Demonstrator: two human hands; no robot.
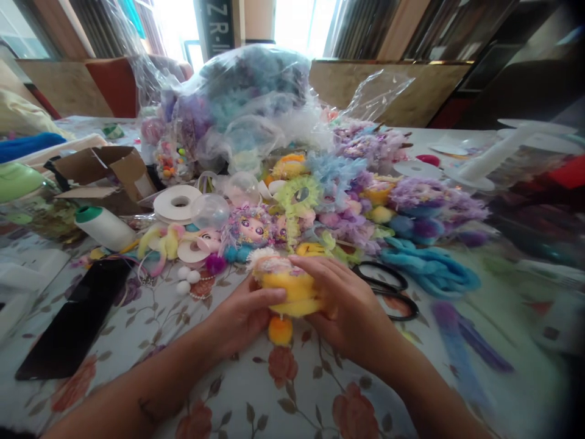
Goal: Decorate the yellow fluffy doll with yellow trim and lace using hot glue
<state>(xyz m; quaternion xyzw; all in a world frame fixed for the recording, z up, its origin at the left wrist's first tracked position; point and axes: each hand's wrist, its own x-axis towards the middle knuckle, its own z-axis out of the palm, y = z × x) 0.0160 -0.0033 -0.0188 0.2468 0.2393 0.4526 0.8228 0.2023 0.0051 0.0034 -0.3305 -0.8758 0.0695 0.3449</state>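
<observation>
Between my two hands is a yellow fuzzy craft piece [292, 292] with a pale, frilly pinkish top. My left hand [251, 305] grips it from the left, thumb across its front. From the right, my right hand [347, 299] closes round it, fingers over its upper edge; some fingertips are hidden behind it. An orange pompom [280, 330] hangs below the yellow piece. Just beyond lie a doll head [252, 227] with lilac curly hair and a magenta pompom [216, 263]. Black-handled scissors [397, 305] lie right of my right hand.
A black phone [75, 323] lies at the left, near a thread cone [105, 228] and an open cardboard box [107, 171]. Ribbon spools [177, 204], fluffy purple pieces [425, 195] and a large plastic bag [256, 91] fill the back. Blue fuzzy strips [429, 268] lie right.
</observation>
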